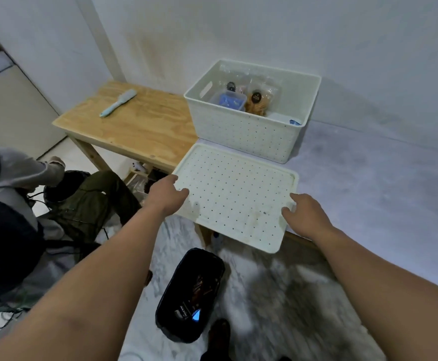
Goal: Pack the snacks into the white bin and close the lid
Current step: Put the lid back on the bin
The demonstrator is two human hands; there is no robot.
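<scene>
Left hand (167, 195) and right hand (305, 214) grip opposite edges of the white lid (236, 194). Just beyond them sits the open bin (251, 136), snacks (258, 100) inside. Keeping the lid level and lining up corners should seat it.

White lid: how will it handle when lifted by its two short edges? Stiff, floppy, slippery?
The lid is a thin, flat perforated panel with a raised rim, so probably light and fairly stiff, perhaps flexing slightly. Its smooth plastic may be slippery. The left hand and right hand sit at opposite edges, which should keep it level.

White walls (264, 27), plywood table (134, 121), marbled floor (264, 295)
</scene>
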